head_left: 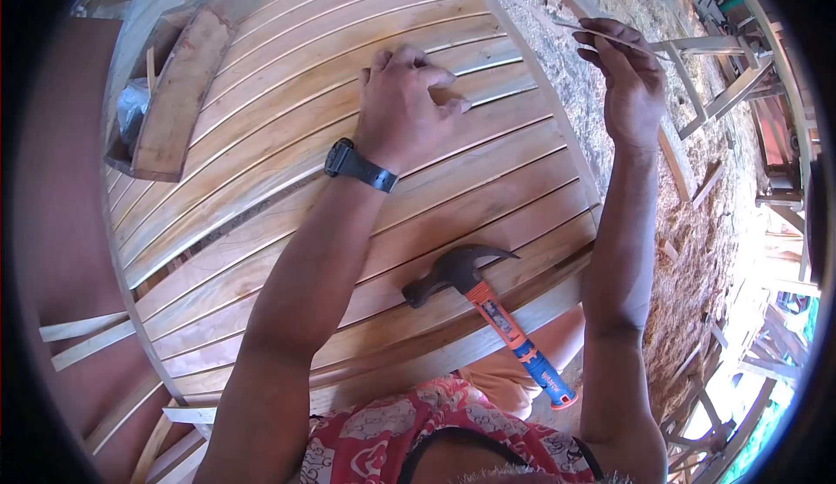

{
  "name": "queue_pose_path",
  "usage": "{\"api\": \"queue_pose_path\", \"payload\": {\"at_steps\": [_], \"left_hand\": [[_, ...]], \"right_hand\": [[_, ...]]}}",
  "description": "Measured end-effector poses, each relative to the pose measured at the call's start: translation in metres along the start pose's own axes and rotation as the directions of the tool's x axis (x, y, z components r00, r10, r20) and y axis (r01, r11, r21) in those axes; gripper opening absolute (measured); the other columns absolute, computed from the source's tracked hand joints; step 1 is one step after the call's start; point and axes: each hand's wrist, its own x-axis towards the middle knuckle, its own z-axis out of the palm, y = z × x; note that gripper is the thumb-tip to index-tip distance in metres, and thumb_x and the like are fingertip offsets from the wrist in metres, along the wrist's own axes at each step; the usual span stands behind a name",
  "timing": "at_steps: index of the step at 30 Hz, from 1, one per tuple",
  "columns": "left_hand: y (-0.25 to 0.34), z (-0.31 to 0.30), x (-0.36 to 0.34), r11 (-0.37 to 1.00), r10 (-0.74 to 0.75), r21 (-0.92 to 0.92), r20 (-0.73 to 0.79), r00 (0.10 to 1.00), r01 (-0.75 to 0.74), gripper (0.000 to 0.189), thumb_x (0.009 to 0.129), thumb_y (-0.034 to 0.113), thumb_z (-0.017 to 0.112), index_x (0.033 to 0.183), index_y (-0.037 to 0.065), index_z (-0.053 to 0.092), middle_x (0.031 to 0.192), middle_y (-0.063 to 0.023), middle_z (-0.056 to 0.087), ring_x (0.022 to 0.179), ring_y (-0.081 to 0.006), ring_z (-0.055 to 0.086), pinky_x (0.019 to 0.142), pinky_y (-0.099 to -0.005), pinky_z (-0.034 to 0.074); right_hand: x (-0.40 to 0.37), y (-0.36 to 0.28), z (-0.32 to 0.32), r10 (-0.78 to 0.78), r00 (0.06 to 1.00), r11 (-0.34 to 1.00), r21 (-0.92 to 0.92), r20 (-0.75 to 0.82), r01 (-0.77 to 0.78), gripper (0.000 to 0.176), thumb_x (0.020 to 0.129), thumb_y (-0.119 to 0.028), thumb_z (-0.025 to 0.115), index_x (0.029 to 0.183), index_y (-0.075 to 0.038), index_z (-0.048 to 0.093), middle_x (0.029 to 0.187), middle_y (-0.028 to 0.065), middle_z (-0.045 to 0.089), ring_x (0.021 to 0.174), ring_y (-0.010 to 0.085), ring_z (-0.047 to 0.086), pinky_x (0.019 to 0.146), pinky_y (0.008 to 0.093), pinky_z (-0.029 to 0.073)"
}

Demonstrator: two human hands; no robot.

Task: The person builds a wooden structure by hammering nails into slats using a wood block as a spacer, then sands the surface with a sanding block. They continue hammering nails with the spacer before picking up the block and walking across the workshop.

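My left hand (407, 105), with a dark watch (360, 165) on the wrist, is over the slatted wooden panel (488, 162), its fingers bent and the thumb apart from them; no object shows in it. Beyond the panel's right edge, my right hand (629, 79) is raised, with a thin strip of wood (644, 47) pinched between its fingers. A claw hammer (501, 314) with an orange and blue handle lies on the near part of the panel, its head to the left and its handle pointing towards my body.
A wooden tray (178, 101) holding a clear plastic bag (132, 108) rests at the panel's upper left. Loose wood strips (91, 336) lie at the lower left. Wooden frames (723, 92) stand at the right over ground strewn with shavings (697, 266).
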Motion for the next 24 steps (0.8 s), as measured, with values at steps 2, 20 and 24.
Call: {"api": "queue_pose_path", "payload": {"at_steps": [2, 20, 24], "left_hand": [[-0.002, 0.002, 0.001, 0.999, 0.016, -0.044, -0.02, 1.0, -0.017, 0.023, 0.07, 0.025, 0.083, 0.088, 0.012, 0.076, 0.104, -0.0066, 0.064, 0.102, -0.0306, 0.055, 0.086, -0.0489, 0.044], [0.004, 0.003, 0.005, 0.99, -0.011, 0.143, -0.039, 0.999, 0.017, 0.036, 0.079, 0.026, 0.077, 0.112, 0.015, 0.067, 0.116, -0.0095, 0.061, 0.106, -0.0326, 0.056, 0.09, -0.0482, 0.044], [-0.002, 0.007, 0.007, 0.987, -0.067, 0.145, 0.005, 0.998, 0.065, 0.037, 0.082, 0.029, 0.073, 0.116, 0.017, 0.065, 0.119, -0.0096, 0.06, 0.11, -0.0337, 0.054, 0.091, -0.0503, 0.043]], "right_hand": [[0.0, 0.003, -0.007, 0.031, 0.999, 0.999, -0.004, -0.032, -0.032, 0.018, 0.093, -0.003, 0.06, 0.107, 0.003, 0.068, 0.1, 0.0137, 0.073, 0.094, 0.0191, 0.07, 0.082, 0.0309, 0.056], [-0.094, -0.113, -0.198, 0.583, 0.812, 0.261, -0.952, 0.025, -0.158, 0.022, 0.1, -0.019, 0.056, 0.102, -0.003, 0.07, 0.08, 0.0171, 0.068, 0.065, 0.0246, 0.066, 0.059, 0.0385, 0.05], [-0.22, -0.207, -0.254, 0.732, 0.677, 0.249, -0.954, 0.073, -0.167, 0.021, 0.097, -0.017, 0.055, 0.1, -0.004, 0.071, 0.089, 0.0186, 0.069, 0.079, 0.0371, 0.067, 0.071, 0.0443, 0.053]]}}
